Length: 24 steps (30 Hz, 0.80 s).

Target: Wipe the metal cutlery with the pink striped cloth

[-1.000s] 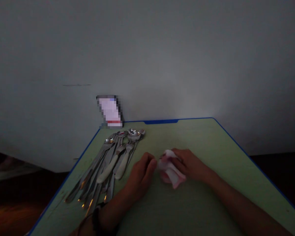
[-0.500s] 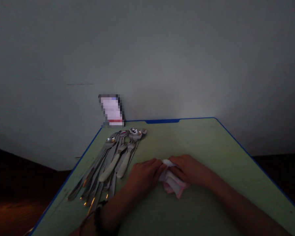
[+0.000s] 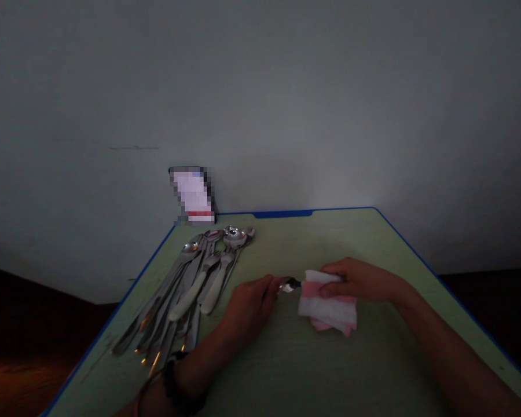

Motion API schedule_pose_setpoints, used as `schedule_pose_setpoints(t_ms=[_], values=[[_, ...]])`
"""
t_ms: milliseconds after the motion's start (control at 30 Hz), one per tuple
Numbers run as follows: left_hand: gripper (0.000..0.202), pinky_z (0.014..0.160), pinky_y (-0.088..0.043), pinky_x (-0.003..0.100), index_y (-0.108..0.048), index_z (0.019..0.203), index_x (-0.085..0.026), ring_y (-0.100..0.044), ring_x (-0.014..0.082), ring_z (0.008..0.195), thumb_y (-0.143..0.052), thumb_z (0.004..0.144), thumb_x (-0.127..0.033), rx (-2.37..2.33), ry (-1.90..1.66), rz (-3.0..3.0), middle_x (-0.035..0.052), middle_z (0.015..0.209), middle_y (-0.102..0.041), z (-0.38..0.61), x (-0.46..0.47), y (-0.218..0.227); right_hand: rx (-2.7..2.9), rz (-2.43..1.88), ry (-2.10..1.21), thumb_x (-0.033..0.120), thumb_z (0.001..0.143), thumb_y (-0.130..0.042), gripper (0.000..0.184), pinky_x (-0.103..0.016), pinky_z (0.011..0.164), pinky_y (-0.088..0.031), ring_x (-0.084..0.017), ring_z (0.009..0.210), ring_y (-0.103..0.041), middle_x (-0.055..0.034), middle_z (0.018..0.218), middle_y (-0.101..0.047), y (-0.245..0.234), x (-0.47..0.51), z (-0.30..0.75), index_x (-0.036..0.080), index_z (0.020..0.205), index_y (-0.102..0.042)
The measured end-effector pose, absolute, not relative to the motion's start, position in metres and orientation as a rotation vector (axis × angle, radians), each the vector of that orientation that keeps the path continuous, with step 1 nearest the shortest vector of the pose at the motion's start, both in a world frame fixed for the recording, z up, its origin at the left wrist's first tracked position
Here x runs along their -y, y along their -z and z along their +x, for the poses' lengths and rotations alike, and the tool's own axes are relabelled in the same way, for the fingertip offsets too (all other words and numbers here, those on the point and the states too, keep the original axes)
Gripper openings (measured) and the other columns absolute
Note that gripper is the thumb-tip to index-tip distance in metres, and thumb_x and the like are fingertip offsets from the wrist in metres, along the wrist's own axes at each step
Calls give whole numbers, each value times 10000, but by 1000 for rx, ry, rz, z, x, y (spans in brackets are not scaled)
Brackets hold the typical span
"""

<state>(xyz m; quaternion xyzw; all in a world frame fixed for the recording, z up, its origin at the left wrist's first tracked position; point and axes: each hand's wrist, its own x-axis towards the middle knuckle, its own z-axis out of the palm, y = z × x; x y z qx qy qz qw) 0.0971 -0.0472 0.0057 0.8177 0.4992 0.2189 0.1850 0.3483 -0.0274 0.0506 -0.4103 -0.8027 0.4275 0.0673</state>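
Over the middle of the table, my left hand (image 3: 252,301) is closed on one end of a shiny metal spoon (image 3: 289,284). Part of the spoon's bowl shows beside my fingertips, and its other end goes out of sight at the cloth. A pink and white cloth (image 3: 325,307) is pinched in my right hand (image 3: 360,281), with its loose folds hanging below the fingers. Left of my left hand lies a pile of metal cutlery (image 3: 191,272), spoons and forks among it. Two pieces on top have pale handles (image 3: 193,295).
The pale green table (image 3: 330,370) has a blue edge and stands against a grey wall (image 3: 286,104). A phone with a blurred screen (image 3: 194,194) leans on the wall at the back left corner. The floor at the left is dark.
My right hand and the cloth have moved right, away from my left hand. The cloth has spread out, and the spoon now shows between my hands. The view has shifted slightly.
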Motion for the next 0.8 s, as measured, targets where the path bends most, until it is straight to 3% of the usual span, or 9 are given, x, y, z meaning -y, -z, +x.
schedule_pose_setpoints(t_ms=[133,267,367,467,600,800], values=[[395,542,-351,219,-559,717,-167,-541,121,545,-281,938,-340,-1408,-638,2279,1,601,-575,98,47,-4,2444,-1340,-1253,374,785,-539,269,-196,509,-337,-122,630,-520,-4,749,-581,-54,29,352,150,922,-595],[382,546,-347,219,-554,701,-166,-523,116,534,-300,931,-337,-1379,-645,2276,-2,588,-561,99,48,-4,2589,-1437,-743,244,751,-524,137,-221,542,-315,-136,636,-528,-18,729,-603,-50,41,326,167,843,-589],[387,546,-342,216,-556,702,-166,-512,109,536,-294,934,-332,-1313,-635,2284,-3,602,-571,98,50,-6,2691,-1383,-495,329,807,-479,202,-247,555,-292,-166,675,-552,-54,751,-634,-43,51,303,171,862,-593],[371,539,-335,213,-548,699,-169,-508,105,541,-314,928,-342,-1232,-609,2293,-10,602,-571,98,52,-9,2721,-1420,-382,472,884,-329,414,-264,534,-267,-172,630,-565,-83,733,-653,-38,56,291,164,854,-603],[368,539,-331,216,-534,684,-168,-509,106,540,-327,925,-353,-1191,-579,2256,-18,582,-551,97,53,-10,2720,-1421,-390,490,909,-262,467,-263,546,-283,-172,640,-587,-80,744,-670,-35,57,290,175,859,-603],[382,580,-346,222,-557,723,-165,-533,114,582,-300,934,-353,-1229,-595,2205,-6,625,-574,100,53,-10,2692,-1297,-696,488,882,-365,383,-254,602,-350,-156,675,-557,-55,748,-636,-43,45,311,175,854,-584]])
